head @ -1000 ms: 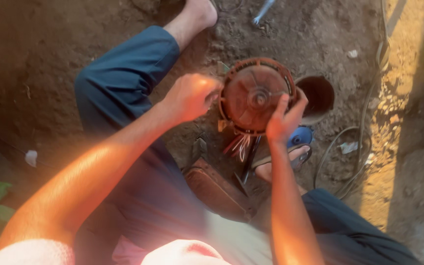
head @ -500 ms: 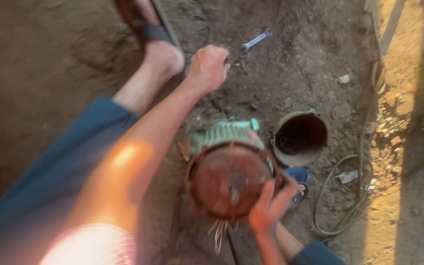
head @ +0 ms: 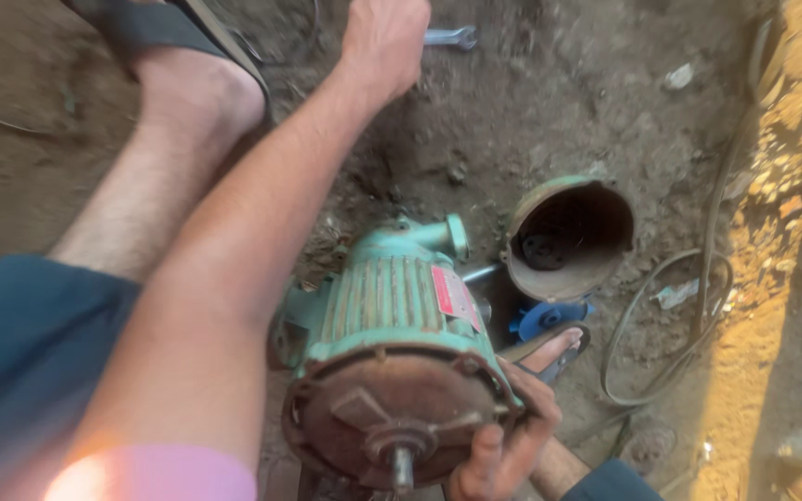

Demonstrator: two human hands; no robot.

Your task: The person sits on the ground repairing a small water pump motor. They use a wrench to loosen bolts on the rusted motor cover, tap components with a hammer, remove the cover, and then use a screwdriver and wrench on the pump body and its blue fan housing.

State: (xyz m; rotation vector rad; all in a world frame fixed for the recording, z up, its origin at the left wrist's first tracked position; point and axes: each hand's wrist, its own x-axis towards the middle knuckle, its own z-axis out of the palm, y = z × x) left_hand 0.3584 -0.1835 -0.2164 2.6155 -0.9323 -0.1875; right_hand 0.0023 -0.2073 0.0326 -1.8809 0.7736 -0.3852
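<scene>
Head view looks straight down at bare dirt ground [head: 549, 102], and I see both hands at work on opposite ends of the scene. My left hand [head: 384, 42] is stretched far forward, near the top edge, closed into a loose fist right at the end of a wrench [head: 449, 37] lying on the soil; I cannot tell whether the fingers actually grip the tool or only rest against it. My right hand [head: 505, 443] is low in the picture, fingers curled around the rusty end face of a green electric motor [head: 401, 306], holding its rim from the right side. The motor lies on its side between my legs, ribbed green housing pointing away from me, the rusted end plate and its short shaft [head: 402, 468] facing the camera. Just beyond the motor to the right sits a round metal cover [head: 570, 237], open side up, dark inside. A blue fan part [head: 542, 320] lies beside it, near a sandalled foot. A grey cable [head: 670, 357] loops across the dirt on the right. My left foot in a dark sandal [head: 155, 32] rests at the upper left.
</scene>
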